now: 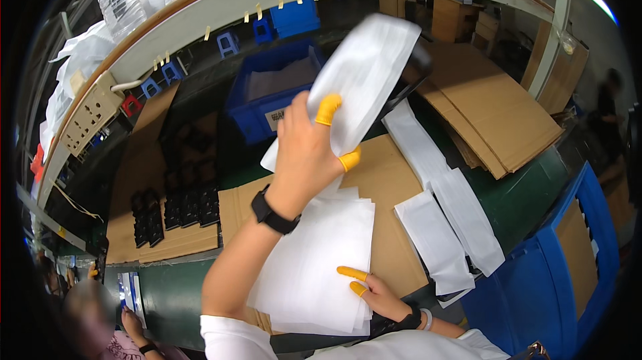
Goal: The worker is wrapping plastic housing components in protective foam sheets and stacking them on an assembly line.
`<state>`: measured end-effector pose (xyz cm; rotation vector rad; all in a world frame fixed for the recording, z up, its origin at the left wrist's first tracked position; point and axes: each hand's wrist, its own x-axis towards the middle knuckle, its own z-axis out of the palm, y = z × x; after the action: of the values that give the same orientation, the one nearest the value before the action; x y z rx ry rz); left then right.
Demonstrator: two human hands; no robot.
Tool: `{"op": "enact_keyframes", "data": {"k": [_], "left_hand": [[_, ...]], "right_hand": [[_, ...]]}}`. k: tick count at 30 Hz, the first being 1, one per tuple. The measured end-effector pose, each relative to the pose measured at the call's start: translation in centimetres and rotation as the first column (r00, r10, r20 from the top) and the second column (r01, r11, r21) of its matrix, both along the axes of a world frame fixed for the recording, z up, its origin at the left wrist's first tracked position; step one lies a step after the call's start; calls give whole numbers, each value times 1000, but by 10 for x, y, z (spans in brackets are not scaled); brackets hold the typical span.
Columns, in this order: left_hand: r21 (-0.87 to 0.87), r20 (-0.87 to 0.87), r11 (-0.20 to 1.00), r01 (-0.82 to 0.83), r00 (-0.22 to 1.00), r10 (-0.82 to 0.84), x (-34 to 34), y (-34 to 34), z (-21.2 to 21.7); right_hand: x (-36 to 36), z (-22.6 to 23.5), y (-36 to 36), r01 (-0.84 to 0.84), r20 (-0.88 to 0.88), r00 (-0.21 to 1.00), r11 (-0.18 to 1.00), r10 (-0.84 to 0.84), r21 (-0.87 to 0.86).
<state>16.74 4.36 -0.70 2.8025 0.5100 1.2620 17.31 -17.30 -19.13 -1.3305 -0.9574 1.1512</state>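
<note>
Our left hand (309,149) grips a white foam pouch (364,79) whose dark contents stay mostly hidden; our right hand (376,291), fingers open, presses the sheet stack (314,259).

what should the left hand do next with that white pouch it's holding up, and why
Probably lower the white pouch toward the cardboard sheet: the left hand holds it raised with a black item inside, and the right hand rests on the stack of white sheets.
</note>
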Motion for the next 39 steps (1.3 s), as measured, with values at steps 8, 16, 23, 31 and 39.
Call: {"op": "enact_keyframes", "data": {"k": [8,16,23,31,39], "left_hand": [[-971,46,200,130,925,-378,-101,-83,-9],[-628,-330,777,-52,921,-205,-143,-112,-48],[-845,-203,515,144,804,-559,-148,-148,-62],[-545,-532,816,-191,831,-160,-144,-112,-122],[-975,40,-216,-49,921,-387,-153,-88,-103]], "right_hand": [[2,-17,-15,93,-119,988,993,-102,-74],[5,-16,-11,55,-134,990,998,-54,4],[-5,-15,-4,85,-118,990,995,-78,54],[-3,-14,-1,90,50,994,995,-93,53],[-2,-14,-2,76,46,996,995,-79,65]]}}
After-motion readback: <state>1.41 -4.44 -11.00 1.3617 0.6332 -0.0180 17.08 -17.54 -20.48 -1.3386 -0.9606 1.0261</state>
